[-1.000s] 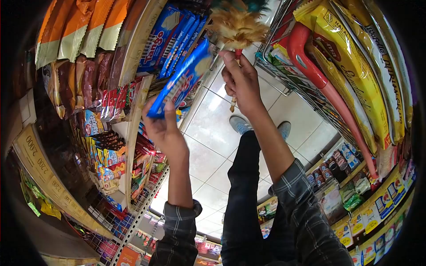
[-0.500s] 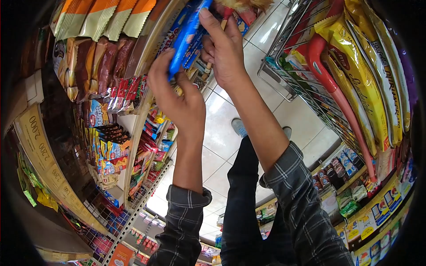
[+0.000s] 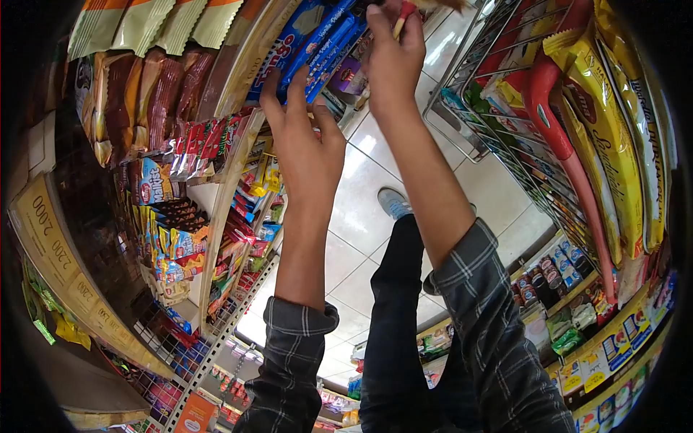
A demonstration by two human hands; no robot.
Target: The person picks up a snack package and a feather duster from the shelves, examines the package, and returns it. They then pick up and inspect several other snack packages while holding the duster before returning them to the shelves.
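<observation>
My left hand (image 3: 309, 148) reaches up to the shelf with its fingers stretched and apart. Its fingertips are at the lower ends of blue snack packs (image 3: 325, 54), which stand in a row; one reads "Vanilla Delight". A larger blue pack (image 3: 292, 40) is just left of them. My right hand (image 3: 395, 68) is closed round the thin wooden handle of what looks like a feather duster (image 3: 400, 26). Red shows at the handle's end, and a tan fluffy part is cut off by the top edge. A purple pack (image 3: 351, 76) lies beside the right hand.
Brown snack packs (image 3: 167, 90) fill the shelf at left, above red packs (image 3: 209, 148). A shelf edge with price labels (image 3: 58, 252) curves along the lower left. On the right stands a wire rack (image 3: 469, 123) with a red handle (image 3: 543, 108) and yellow packs (image 3: 603, 108). Tiled floor (image 3: 361, 187) lies below.
The blue pack that was tilted in my left hand now sits in the row on the shelf. My left fingers have spread off it. The right hand has shifted slightly right, still round the handle.
</observation>
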